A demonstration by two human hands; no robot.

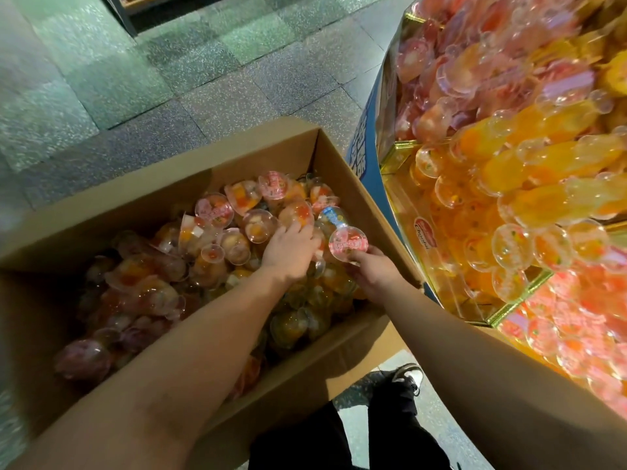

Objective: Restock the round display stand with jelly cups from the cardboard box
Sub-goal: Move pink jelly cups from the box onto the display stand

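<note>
An open cardboard box (342, 171) on the floor holds a heap of clear jelly cups (217, 239) with pink, orange and purple fruit. My left hand (288, 251) reaches into the pile, palm down, fingers curled among the cups near the box's right wall; what it holds is hidden. My right hand (371, 271) grips a pink-lidded jelly cup (348, 244) just inside that right wall. To the right stands the round display stand (364, 137), its sections full of pink and orange jelly cups (529, 157).
Grey speckled floor tiles (142, 62) stretch beyond the box. A dark shelf base (118, 15) stands at the top left. My black trouser leg and a black-and-white shoe (409, 376) show between box and stand. Gold dividers (403, 147) separate the stand's sections.
</note>
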